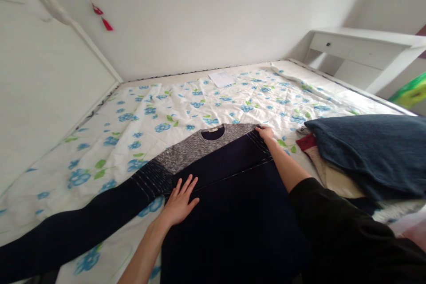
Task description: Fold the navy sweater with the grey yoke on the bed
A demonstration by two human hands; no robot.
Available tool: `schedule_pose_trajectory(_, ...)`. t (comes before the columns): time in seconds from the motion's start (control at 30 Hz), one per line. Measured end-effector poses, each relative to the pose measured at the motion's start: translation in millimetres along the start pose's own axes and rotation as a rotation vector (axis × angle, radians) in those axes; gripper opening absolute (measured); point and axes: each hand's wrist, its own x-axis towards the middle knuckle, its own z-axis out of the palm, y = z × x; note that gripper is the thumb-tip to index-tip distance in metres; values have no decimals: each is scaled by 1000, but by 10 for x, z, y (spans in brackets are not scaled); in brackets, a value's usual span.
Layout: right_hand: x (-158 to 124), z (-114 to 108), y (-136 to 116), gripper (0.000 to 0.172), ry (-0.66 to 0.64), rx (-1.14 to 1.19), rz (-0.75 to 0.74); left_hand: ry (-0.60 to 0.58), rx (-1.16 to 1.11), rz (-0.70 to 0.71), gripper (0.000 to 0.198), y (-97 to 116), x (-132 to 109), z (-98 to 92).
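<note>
A dark navy sweater (229,213) with a speckled grey yoke lies spread on the bed, its round neckline pointing away from me. One sleeve stretches out to the lower left. My left hand (181,202) rests flat on the sweater's chest near the left armpit, fingers spread. At the right shoulder seam, my right hand (265,133) pinches the fabric between thumb and fingers. The right sleeve is mostly hidden by my forearm and dark cuff.
A floral bedsheet (163,128) covers the bed. Folded clothes, topped by a dark blue garment (369,155), are piled at the right. A white paper (221,79) lies near the far edge. A white drawer unit (359,53) stands beyond the bed at the right.
</note>
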Motion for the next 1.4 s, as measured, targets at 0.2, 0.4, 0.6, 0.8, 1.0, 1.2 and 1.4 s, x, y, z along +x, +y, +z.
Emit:
schedule_pose_trajectory(0.2, -276, 238, -88, 60, 212, -454, -397, 11, 6, 20, 84, -30, -12, 14)
schedule_pose_trajectory(0.4, -658, 645, -206, 70, 106, -659, -543, 9, 6, -14, 84, 8, 12, 19)
schedule_pose_trajectory(0.6, -957, 837, -77, 82, 109, -632, -497, -9, 11, -4, 86, 12, 17, -2)
schedule_pose_trajectory(0.8, -617, 478, 82, 91, 60, -596, -340, 19, 23, 8, 84, -52, 26, 43)
schedule_pose_trajectory(1.0, -432, 369, 18, 87, 5, -667, -279, 16, 37, 3, 83, -25, 36, 37)
schedule_pose_trajectory(1.2, -694, 611, -190, 78, 57, -780, -397, -27, 49, -33, 84, 101, -11, -78)
schedule_pose_trajectory(1.4, -929, 796, -194, 75, -175, -754, -685, -34, 37, -14, 83, 116, -32, -103)
